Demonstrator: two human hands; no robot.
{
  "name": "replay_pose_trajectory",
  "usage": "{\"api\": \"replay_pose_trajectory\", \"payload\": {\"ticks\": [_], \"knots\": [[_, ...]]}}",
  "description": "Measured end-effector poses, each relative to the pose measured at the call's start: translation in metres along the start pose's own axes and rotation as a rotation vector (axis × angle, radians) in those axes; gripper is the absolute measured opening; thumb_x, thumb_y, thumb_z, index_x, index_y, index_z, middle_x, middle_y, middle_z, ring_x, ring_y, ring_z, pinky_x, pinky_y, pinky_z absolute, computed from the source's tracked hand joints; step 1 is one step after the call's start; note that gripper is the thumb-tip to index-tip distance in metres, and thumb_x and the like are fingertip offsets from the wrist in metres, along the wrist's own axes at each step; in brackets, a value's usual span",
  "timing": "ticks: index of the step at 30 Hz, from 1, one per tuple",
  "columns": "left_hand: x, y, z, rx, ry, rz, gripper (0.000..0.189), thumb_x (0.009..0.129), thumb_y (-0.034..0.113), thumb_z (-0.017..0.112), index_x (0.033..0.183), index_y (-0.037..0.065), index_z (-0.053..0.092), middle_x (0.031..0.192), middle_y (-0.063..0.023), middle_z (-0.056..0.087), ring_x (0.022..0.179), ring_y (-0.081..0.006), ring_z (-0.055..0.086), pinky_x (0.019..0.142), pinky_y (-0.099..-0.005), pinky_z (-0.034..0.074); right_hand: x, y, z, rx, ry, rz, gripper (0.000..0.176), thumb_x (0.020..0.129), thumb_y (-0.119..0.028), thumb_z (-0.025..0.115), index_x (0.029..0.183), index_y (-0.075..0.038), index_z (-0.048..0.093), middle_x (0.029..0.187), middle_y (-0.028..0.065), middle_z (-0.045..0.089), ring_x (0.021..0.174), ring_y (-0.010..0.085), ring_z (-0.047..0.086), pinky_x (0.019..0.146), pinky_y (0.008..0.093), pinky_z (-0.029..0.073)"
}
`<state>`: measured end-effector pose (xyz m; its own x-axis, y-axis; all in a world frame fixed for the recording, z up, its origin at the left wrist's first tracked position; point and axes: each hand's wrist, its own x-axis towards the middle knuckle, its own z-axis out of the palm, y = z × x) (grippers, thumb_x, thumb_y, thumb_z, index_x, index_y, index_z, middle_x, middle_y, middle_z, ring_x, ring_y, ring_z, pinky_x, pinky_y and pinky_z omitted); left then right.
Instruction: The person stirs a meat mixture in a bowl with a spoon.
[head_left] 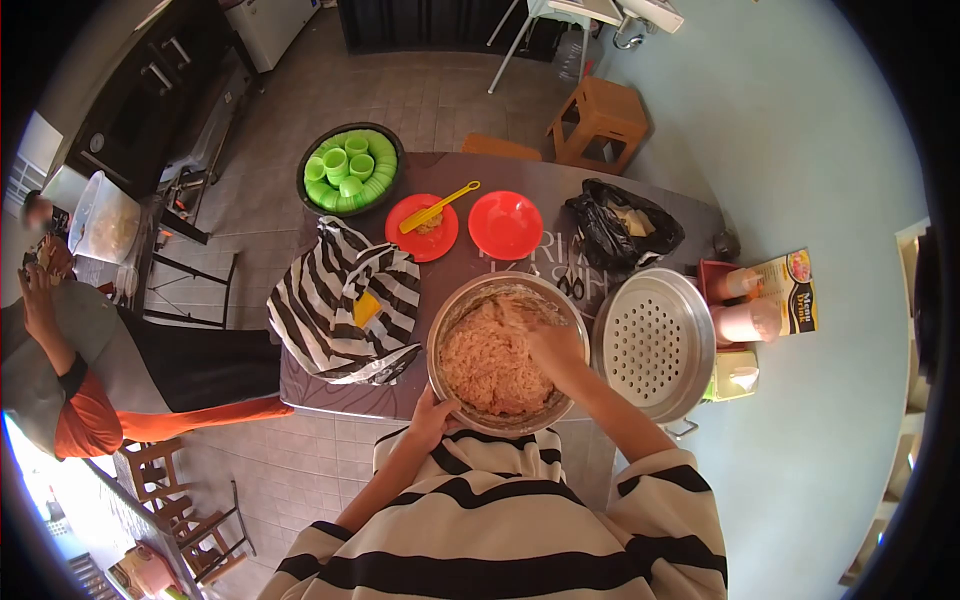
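A steel bowl (437,378) full of a pinkish, shredded-looking mixture (490,355) stands at the front edge of the dark table. My left hand (432,418) grips the bowl's rim at its lower left. Over the right part of the bowl, my right hand (552,350) reaches into the mixture; its fingers are blurred and partly sunk in it. Right beside the bowl is a steamer tray (655,345) with round holes. To the left lies a black-and-white striped plastic bag (340,310) with something yellow on it.
Behind the bowl are a red plate (505,225), another red plate (408,215) holding a yellow spatula (425,216), scissors (571,284) and a black bag (600,225). Green cups (336,165) fill a black basin. At far left stands another person (70,350). The wall borders the right side.
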<state>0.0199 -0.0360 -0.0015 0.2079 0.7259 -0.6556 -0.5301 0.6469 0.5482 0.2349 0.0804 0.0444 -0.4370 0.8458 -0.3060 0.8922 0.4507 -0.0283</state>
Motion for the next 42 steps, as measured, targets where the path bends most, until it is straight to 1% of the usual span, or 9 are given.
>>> {"api": "replay_pose_trajectory", "payload": {"ticks": [7, 10, 15, 19, 23, 28, 31, 36, 42], "knots": [[0.000, -0.003, -0.002, -0.011, -0.019, 0.037, 0.052, 0.074, -0.006, 0.044, 0.122, 0.009, 0.031, 0.106, -0.0115, 0.052, 0.084, -0.0227, 0.060, 0.066, -0.0350, 0.055, -0.021, -0.043, 0.009, -0.001, 0.026, -0.134, 0.022, 0.072, -0.010, 0.051, 0.092, -0.004, 0.057, 0.057, 0.0145, 0.057, 0.055, 0.0274, 0.060, 0.050, 0.0393, 0.047], [0.000, -0.003, -0.001, -0.004, -0.001, 0.049, 0.051, 0.074, -0.005, 0.045, 0.122, 0.009, 0.031, 0.106, -0.0118, 0.051, 0.083, -0.0228, 0.060, 0.066, -0.0357, 0.055, -0.062, -0.044, -0.011, 0.368, 0.041, 0.035, 0.019, 0.077, -0.017, 0.051, 0.091, -0.007, 0.057, 0.053, 0.0117, 0.055, 0.051, 0.0262, 0.058, 0.048, 0.0384, 0.046], [-0.004, -0.005, -0.001, -0.015, -0.005, 0.026, 0.053, 0.076, -0.002, 0.045, 0.124, 0.010, 0.026, 0.107, -0.0137, 0.050, 0.085, -0.0250, 0.060, 0.069, -0.0389, 0.055, -0.090, -0.004, -0.054, 0.173, -0.139, 0.081, 0.024, 0.080, -0.033, 0.051, 0.076, -0.011, 0.060, 0.056, 0.0086, 0.057, 0.054, 0.0249, 0.058, 0.048, 0.0395, 0.043], [-0.015, 0.002, 0.011, -0.135, -0.065, -0.105, 0.058, 0.076, 0.000, 0.048, 0.126, 0.012, 0.019, 0.113, -0.0177, 0.046, 0.092, -0.0340, 0.056, 0.071, -0.0469, 0.052, -0.079, 0.022, -0.097, 0.064, -0.137, 0.105, 0.018, 0.076, -0.028, 0.055, 0.070, -0.012, 0.061, 0.058, 0.0065, 0.058, 0.054, 0.0239, 0.059, 0.047, 0.0372, 0.044], [-0.004, -0.009, 0.004, -0.227, -0.261, -0.184, 0.057, 0.076, -0.002, 0.044, 0.125, 0.007, 0.017, 0.116, -0.0225, 0.041, 0.096, -0.0412, 0.052, 0.073, -0.0537, 0.050, -0.047, 0.026, -0.114, -0.158, 0.000, -0.016, 0.010, 0.074, -0.018, 0.053, 0.073, -0.010, 0.059, 0.057, 0.0070, 0.057, 0.052, 0.0241, 0.058, 0.046, 0.0353, 0.043], [0.004, -0.019, 0.000, -0.258, -0.204, -0.132, 0.055, 0.075, -0.006, 0.039, 0.125, 0.005, 0.018, 0.117, -0.0228, 0.041, 0.097, -0.0400, 0.052, 0.076, -0.0539, 0.049, 0.018, 0.020, -0.060, -0.305, 0.118, -0.314, 0.015, 0.068, -0.012, 0.052, 0.081, -0.005, 0.051, 0.054, 0.0059, 0.054, 0.050, 0.0200, 0.056, 0.041, 0.0324, 0.041], [0.003, -0.023, 0.000, -0.266, -0.154, -0.109, 0.055, 0.074, -0.007, 0.038, 0.124, 0.006, 0.020, 0.118, -0.0216, 0.041, 0.097, -0.0386, 0.052, 0.076, -0.0532, 0.049, 0.036, 0.010, -0.019, -0.528, 0.454, -0.489, 0.016, 0.066, -0.013, 0.053, 0.078, -0.004, 0.049, 0.052, 0.0015, 0.052, 0.046, 0.0170, 0.055, 0.038, 0.0312, 0.040], [-0.001, -0.021, 0.008, -0.298, -0.028, -0.092, 0.058, 0.072, -0.009, 0.037, 0.124, 0.011, 0.023, 0.117, -0.0188, 0.041, 0.097, -0.0367, 0.053, 0.074, -0.0514, 0.050, 0.011, 0.013, -0.016, -0.313, -0.033, 0.028, 0.019, 0.068, -0.007, 0.052, 0.085, 0.002, 0.053, 0.061, 0.0101, 0.059, 0.056, 0.0196, 0.061, 0.042, 0.0323, 0.044], [0.000, -0.021, 0.011, -0.319, 0.031, -0.071, 0.061, 0.070, -0.012, 0.037, 0.124, 0.013, 0.023, 0.117, -0.0158, 0.041, 0.097, -0.0345, 0.052, 0.071, -0.0501, 0.052, -0.015, 0.047, -0.033, -0.183, -0.462, -0.087, 0.011, 0.065, -0.006, 0.055, 0.071, 0.002, 0.059, 0.065, 0.0146, 0.061, 0.060, 0.0271, 0.062, 0.048, 0.0375, 0.048]]}}
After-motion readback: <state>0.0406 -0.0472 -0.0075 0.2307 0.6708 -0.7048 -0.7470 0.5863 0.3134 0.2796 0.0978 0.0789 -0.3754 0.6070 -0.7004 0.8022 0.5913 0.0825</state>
